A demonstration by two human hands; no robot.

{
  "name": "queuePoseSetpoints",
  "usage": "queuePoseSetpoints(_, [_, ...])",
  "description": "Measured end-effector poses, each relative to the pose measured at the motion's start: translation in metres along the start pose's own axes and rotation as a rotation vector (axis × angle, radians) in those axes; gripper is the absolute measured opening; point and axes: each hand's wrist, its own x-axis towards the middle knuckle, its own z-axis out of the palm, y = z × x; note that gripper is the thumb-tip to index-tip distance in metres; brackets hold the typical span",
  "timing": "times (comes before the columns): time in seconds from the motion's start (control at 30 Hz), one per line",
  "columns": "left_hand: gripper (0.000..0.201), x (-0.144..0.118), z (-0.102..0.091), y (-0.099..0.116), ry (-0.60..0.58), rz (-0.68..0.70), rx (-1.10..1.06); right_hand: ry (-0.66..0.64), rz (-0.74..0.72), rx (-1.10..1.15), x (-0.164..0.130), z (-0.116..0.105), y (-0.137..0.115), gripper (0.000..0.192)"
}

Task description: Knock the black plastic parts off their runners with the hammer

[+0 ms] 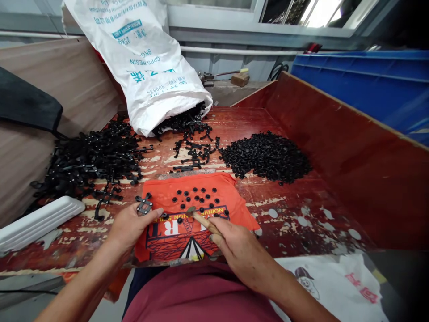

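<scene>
My left hand (129, 223) pinches a small black plastic frame piece (144, 204) at the left edge of an orange cloth (167, 232). My right hand (237, 250) grips a short wooden-handled tool (204, 221) whose tip rests on the cloth. Several small black round caps (196, 197) lie scattered on the cloth between the two hands.
A red worn worktable (295, 214) has raised board sides. A heap of black caps (268, 156) lies at the right, a pile of black frame parts (90, 156) at the left. A white resin sack (147, 62) spills parts at the back. A white tray (36, 221) sits near left.
</scene>
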Motion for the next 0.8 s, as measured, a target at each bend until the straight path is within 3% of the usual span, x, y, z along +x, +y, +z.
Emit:
queuePoseSetpoints(0.2, [0.047, -0.008, 0.002, 0.010, 0.007, -0.104, -0.129, -0.049, 0.011, 0.003, 0.001, 0.002, 0.002, 0.024])
queuePoseSetpoints(0.43, [0.045, -0.008, 0.000, 0.008, -0.016, -0.102, -0.110, -0.069, 0.012, -0.011, 0.004, 0.005, 0.003, 0.015])
queuePoseSetpoints(0.8, [0.042, 0.006, -0.006, -0.011, 0.046, 0.117, 0.259, -0.076, 0.006, -0.014, 0.003, 0.006, 0.003, 0.013])
